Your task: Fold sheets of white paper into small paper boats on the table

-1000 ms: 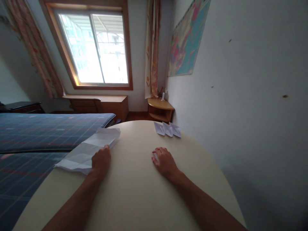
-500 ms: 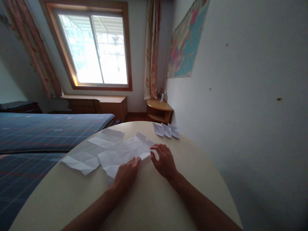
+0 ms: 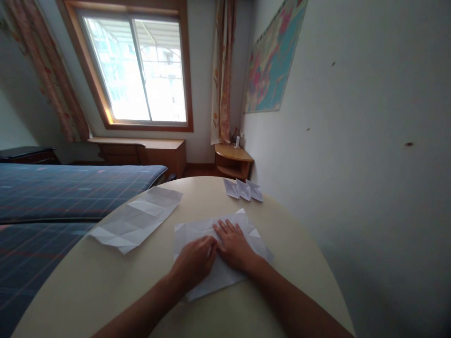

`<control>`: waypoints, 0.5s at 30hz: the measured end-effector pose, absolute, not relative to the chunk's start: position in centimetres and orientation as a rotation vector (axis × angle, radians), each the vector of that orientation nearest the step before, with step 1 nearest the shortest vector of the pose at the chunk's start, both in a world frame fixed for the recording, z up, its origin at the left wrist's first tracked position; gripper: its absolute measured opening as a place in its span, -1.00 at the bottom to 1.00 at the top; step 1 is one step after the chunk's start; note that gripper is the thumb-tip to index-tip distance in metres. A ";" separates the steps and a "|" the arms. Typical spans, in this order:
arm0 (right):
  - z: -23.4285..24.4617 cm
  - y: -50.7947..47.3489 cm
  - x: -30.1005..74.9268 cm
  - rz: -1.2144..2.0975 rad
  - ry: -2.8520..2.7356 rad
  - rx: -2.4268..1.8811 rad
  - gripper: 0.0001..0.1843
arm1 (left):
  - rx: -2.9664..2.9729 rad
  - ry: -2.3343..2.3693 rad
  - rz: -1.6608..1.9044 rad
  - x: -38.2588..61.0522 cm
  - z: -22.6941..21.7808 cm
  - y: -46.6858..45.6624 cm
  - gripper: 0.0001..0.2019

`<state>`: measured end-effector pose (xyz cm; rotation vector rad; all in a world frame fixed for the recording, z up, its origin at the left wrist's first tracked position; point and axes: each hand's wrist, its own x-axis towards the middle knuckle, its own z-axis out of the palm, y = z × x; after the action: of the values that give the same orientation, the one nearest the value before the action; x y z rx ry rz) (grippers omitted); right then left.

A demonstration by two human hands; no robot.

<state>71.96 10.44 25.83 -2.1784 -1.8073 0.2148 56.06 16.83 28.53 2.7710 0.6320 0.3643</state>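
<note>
A white sheet of paper with crease lines lies on the table in front of me. Its far edge and right corner tilt up a little. My right hand rests flat on its middle, fingers stretched and slightly apart. Beside it, almost touching its thumb, my left hand presses on the sheet with curled fingers. The left fingertips are hidden, so whether they pinch any paper does not show. A second creased sheet lies to the left, apart from both hands.
Several small folded paper pieces stand in a row near the round table's far right edge. A bed with a plaid cover borders the table on the left, and a white wall on the right.
The creased sheet has come off the second sheet, toward me and to the right, and been turned. My right hand has flattened onto it; my left hand has curled its fingers.
</note>
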 end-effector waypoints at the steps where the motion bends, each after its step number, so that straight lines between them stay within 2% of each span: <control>1: 25.9 10.4 72.0 0.219 -1.808 -2.185 -0.39 | 2.768 0.725 0.432 56.1 27.9 17.6 -0.69; 5: 26.2 10.5 72.0 0.202 -1.725 -2.254 -0.38 | 2.833 0.952 0.388 56.2 25.2 19.9 -0.54; 8: 26.4 10.5 71.4 0.139 -1.677 -2.279 -0.39 | 2.862 0.963 0.343 56.2 24.3 20.4 -0.53; 11: 26.2 10.4 70.2 0.129 -1.860 -2.093 -0.39 | 2.885 0.893 0.351 56.0 24.0 20.8 -0.53; 15: 25.9 10.6 69.8 0.202 -1.988 -1.976 -0.32 | 2.894 0.862 0.365 55.9 24.0 21.1 -0.51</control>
<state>69.83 10.62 25.92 -1.9760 -1.9885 0.2021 55.85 21.13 23.97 2.8943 0.8621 0.3648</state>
